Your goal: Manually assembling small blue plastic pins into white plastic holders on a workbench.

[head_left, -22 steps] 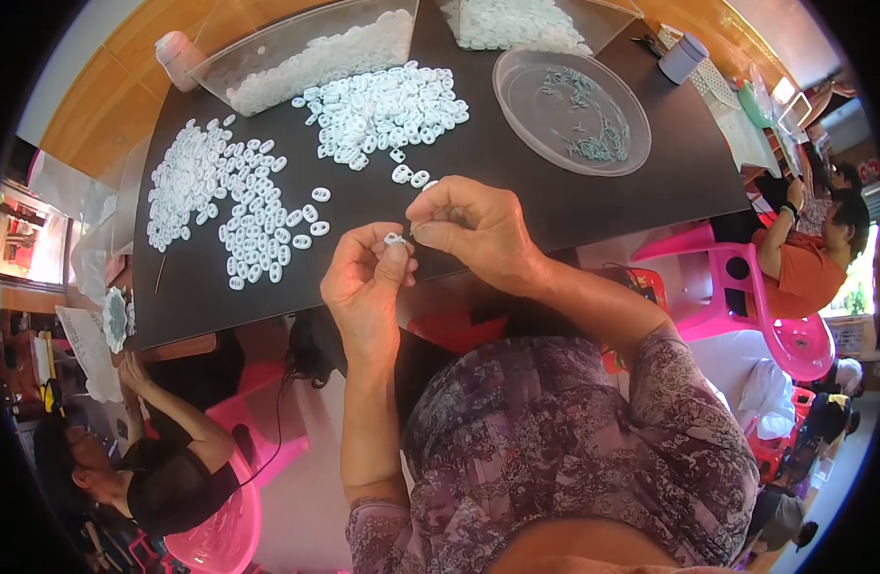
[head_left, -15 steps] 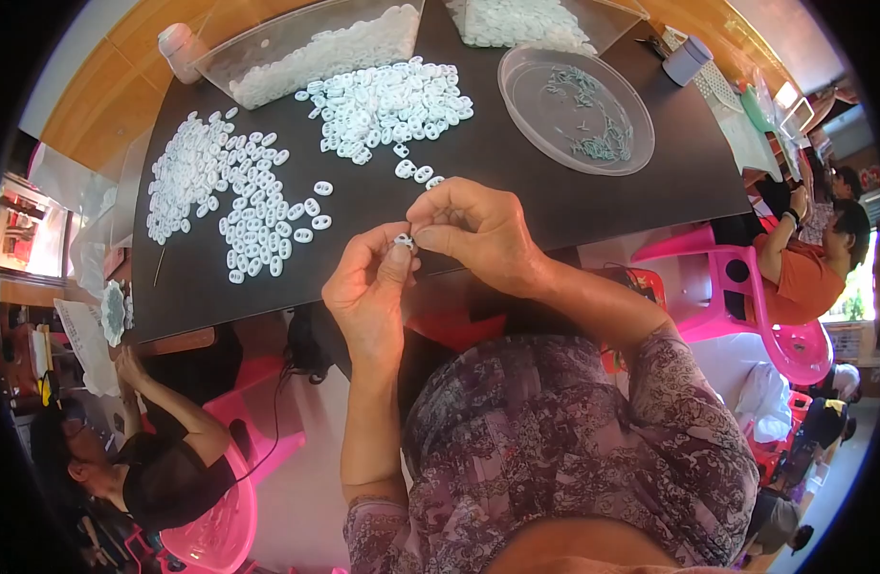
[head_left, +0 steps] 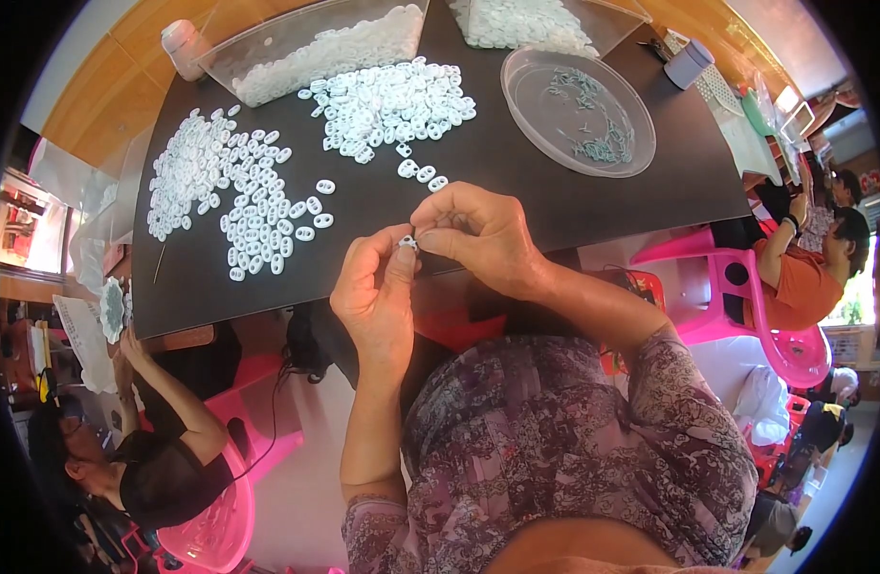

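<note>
My left hand (head_left: 378,297) pinches a small white plastic piece (head_left: 407,243) between thumb and forefinger, just over the near edge of the dark table. Close against it, my right hand (head_left: 483,230) has thumb and forefinger pressed together at the same piece. Whatever the right fingertips hold is too small to make out. Beyond my hands lie a few loose white oval pieces with two holes (head_left: 426,173). A large heap of such pieces (head_left: 392,110) sits behind them, and another heap (head_left: 196,167) spreads on the left.
Two clear bins (head_left: 311,57) of white pieces stand at the back of the table (head_left: 383,206). A round clear tray (head_left: 531,124) holds small grey-green bits. A thin pointed tool (head_left: 160,263) lies at the left edge. Other people sit on pink chairs (head_left: 210,531) at both sides.
My left hand has shifted slightly right and up, still pinching the white piece. The right hand stays beside it, nearly unmoved. The heaps look the same.
</note>
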A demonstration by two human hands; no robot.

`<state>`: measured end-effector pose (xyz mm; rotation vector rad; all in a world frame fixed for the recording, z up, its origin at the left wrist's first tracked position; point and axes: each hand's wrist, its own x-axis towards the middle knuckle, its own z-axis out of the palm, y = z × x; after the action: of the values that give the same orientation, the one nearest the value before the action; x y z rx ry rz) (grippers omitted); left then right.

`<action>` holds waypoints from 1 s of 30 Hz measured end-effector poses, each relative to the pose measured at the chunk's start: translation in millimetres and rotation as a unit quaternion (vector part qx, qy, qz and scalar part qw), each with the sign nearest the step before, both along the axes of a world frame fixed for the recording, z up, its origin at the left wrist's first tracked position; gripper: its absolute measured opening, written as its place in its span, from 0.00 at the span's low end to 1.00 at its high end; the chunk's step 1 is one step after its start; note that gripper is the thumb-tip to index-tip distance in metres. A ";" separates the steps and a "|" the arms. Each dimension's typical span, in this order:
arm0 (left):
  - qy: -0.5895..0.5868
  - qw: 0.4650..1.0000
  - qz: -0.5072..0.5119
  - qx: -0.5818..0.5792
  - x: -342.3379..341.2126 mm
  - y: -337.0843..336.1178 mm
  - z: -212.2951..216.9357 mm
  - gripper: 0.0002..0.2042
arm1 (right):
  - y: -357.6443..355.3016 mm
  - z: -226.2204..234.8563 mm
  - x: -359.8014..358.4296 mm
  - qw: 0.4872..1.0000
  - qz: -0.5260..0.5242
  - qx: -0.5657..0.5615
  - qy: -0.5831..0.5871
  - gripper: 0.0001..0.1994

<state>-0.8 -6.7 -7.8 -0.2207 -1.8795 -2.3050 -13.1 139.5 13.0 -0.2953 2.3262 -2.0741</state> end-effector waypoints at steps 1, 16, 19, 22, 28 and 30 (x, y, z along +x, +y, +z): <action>0.004 1.000 0.002 -0.003 0.4 0.2 0.2 0.07 | -0.2 -0.1 0.3 1.000 0.002 0.001 -0.004 0.08; 0.098 0.976 0.088 -0.173 3.8 9.9 -8.8 0.06 | -7.6 -12.8 1.8 1.000 -0.019 0.002 -0.017 0.07; 0.061 0.986 0.074 -0.134 3.9 8.3 -7.1 0.06 | -7.4 -12.7 2.0 0.999 -0.015 -0.021 -0.018 0.07; 0.021 0.995 0.060 -0.078 5.6 7.2 -0.3 0.06 | -8.5 -5.6 3.1 0.999 -0.001 -0.043 -0.016 0.07; 0.009 0.997 0.056 -0.049 6.1 8.0 -1.0 0.06 | -6.3 -5.2 2.7 1.000 0.004 -0.013 -0.018 0.07; 0.010 0.997 0.059 -0.059 6.5 8.8 -1.6 0.06 | -5.6 -6.1 2.9 1.000 -0.005 0.000 -0.020 0.07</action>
<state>5.7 2.1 -9.4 -0.1435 -1.9639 -2.1119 -10.2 133.9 7.0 -0.2401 2.3099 -2.0661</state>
